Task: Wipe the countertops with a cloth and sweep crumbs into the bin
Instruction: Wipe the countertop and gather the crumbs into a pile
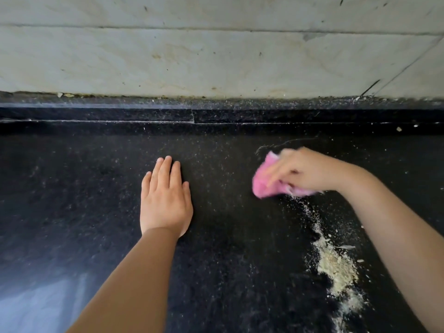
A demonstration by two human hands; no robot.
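A black speckled stone countertop [72,188] fills the lower view. My left hand [165,200] lies flat on it near the middle, fingers straight and pointing at the wall. To the right, my right hand [302,169] grips a bunched pink cloth [266,183] against the counter; hand and cloth are motion-blurred. A trail of pale crumbs [336,265] runs from just below the cloth toward the front right, thickest near my right forearm. No bin is in view.
A raised black ledge [216,115] runs along the back of the counter, under a stained pale stone wall [192,56]. Small white bits lie on the ledge at the far right [398,129]. Fine dust speckles the counter surface.
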